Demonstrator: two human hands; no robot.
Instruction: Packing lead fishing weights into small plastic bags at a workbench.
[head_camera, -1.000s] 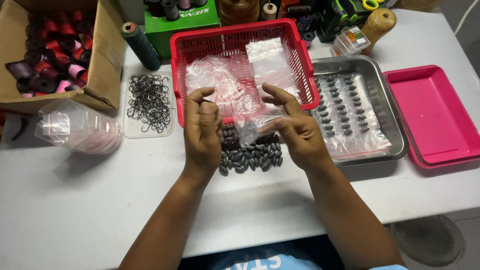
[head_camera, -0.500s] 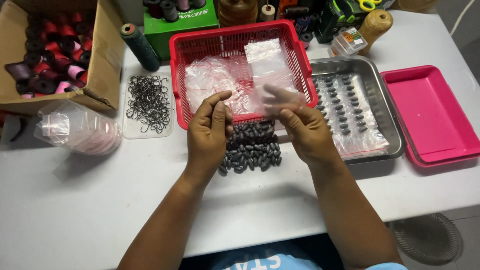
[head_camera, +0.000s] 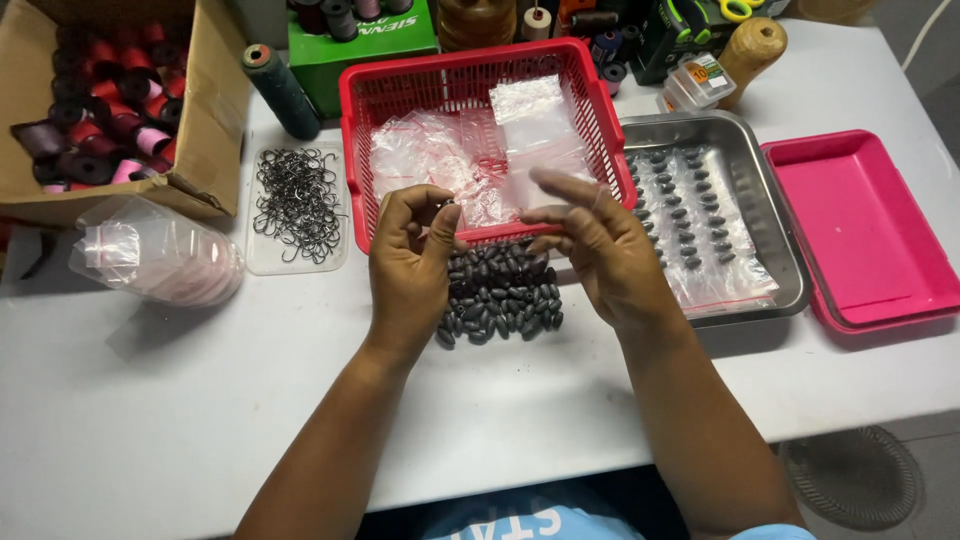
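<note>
Left hand (head_camera: 408, 262) raised over the white table (head_camera: 200, 400), thumb and fingertips pinched together on one small dark sinker (head_camera: 447, 205), held just in front of the red basket's front rim. Right hand (head_camera: 598, 255) level with it, fingers partly spread; a small clear plastic bag (head_camera: 540, 200) appears to sit in its fingertips, though motion blur makes the grip unclear. Hands apart, not touching.

Below and between them: pile of dark oval sinkers (head_camera: 500, 295) lying loose on the table, against the front wall of the red basket (head_camera: 360, 150), which holds more clear bags. Left of the basket, a shallow clear tray of black hooks (head_camera: 297, 205). Right of it, a steel tray (head_camera: 775, 230) with bagged sinkers in rows, then a pink tray (head_camera: 860, 230) at the right edge. Cardboard box of thread spools (head_camera: 110, 100) at the far left corner.
</note>
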